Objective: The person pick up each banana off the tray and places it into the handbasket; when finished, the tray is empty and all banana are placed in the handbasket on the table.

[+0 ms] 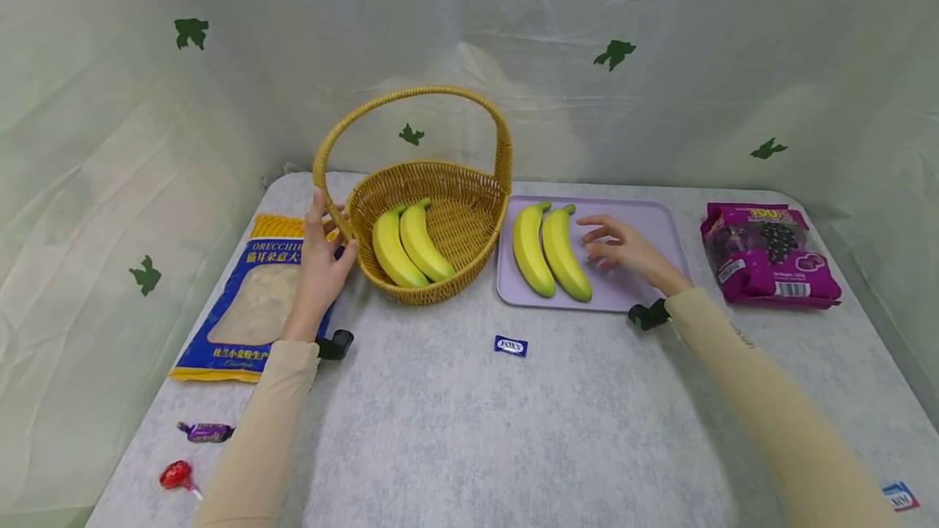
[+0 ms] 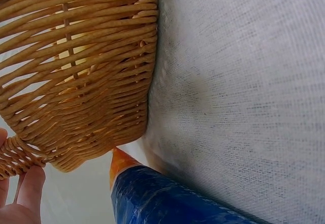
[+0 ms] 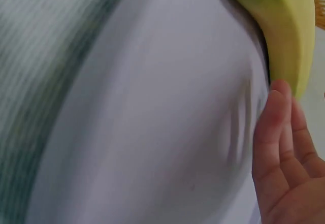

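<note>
Left hand (image 1: pixel 321 259) gripped, in the head view, the low left end of the arched handle (image 1: pixel 433 90) of a golden-brown woven wicker basket (image 1: pixel 433 293); two curved yellow bananas (image 1: pixel 396 255) lay in its left half, bare woven floor to their right. Just beyond its right rim, two more curved yellow bananas (image 1: pixel 563 255) lay side by side on a flat lilac rectangular tray (image 1: pixel 619 293). Right hand (image 1: pixel 623 247), released and loosely bent, hung over the tray's wider right strip, fingertips just beside the nearer banana.

In the left wrist view, thumb and fingers clasped the handle, with a blue plastic bag (image 2: pixel 152 198), orange at its tip, near the basket's wall.

In the right wrist view, fingertips overlapped a banana's end; whether they touched, I could not tell.
</note>
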`<state>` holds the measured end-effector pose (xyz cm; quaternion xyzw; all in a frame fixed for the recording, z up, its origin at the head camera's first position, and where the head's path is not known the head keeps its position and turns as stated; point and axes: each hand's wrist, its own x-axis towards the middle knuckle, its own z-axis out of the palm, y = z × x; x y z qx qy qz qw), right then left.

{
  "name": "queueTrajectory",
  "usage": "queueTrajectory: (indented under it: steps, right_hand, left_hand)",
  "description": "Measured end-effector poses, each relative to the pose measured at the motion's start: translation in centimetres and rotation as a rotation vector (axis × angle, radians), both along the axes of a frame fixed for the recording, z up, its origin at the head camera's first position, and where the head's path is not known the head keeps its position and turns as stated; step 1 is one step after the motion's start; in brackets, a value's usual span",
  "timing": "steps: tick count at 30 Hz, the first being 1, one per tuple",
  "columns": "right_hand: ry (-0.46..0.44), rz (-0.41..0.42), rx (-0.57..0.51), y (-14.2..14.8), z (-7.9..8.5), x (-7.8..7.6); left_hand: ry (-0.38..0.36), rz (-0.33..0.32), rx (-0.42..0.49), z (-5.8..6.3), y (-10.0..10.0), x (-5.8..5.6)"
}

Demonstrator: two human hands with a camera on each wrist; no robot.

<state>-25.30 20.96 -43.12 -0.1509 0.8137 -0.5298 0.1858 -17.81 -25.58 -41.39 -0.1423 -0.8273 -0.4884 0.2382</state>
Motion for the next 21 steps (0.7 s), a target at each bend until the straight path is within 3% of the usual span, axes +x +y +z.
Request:
queueTrajectory:
  steps: [9,15,21]
  right_hand:
    - [-0.003,0.147,0.114,-2.0,0.3,0.0]
    - [0.056,0.168,0.214,-3.1,0.5,-0.1]
    - [0.1,0.17,0.226,-3.8,0.7,-0.2]
  left_hand:
    - [-0.014,0.006,0.002,0.0,0.0,-0.1]
    - [-0.004,0.005,0.0,0.0,0.0,-0.1]
    - [-0.002,0.01,-0.009,0.1,0.0,0.1]
